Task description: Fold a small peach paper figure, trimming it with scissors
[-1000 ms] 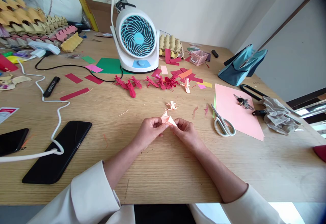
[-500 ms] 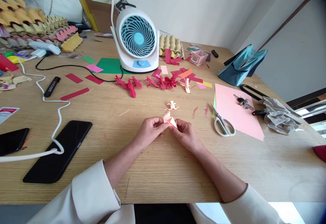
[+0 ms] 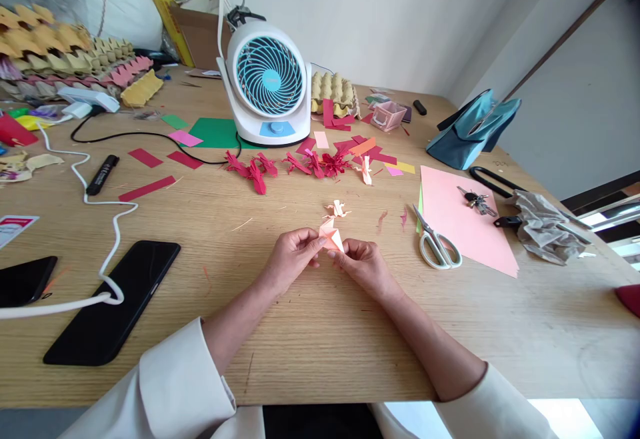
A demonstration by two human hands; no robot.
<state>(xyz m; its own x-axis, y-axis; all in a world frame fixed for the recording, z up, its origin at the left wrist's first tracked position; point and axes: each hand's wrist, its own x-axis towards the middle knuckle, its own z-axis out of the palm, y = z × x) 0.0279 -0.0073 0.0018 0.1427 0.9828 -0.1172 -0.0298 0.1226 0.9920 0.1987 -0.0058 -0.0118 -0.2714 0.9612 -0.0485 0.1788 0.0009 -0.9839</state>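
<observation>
Pale-pink folded paper (image 3: pixel 330 234), between the two hands. Left hand (image 3: pixel 299 250): thumb and forefinger pinched on the paper's left edge. Right hand (image 3: pixel 363 264): fingertips closed at its lower right corner. Fingers under the paper hidden; lower folds partly covered, hard to make out.

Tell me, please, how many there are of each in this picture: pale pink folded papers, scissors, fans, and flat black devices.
Pale pink folded papers: 3
Scissors: 1
Fan: 1
Flat black devices: 2
Total: 7
</observation>
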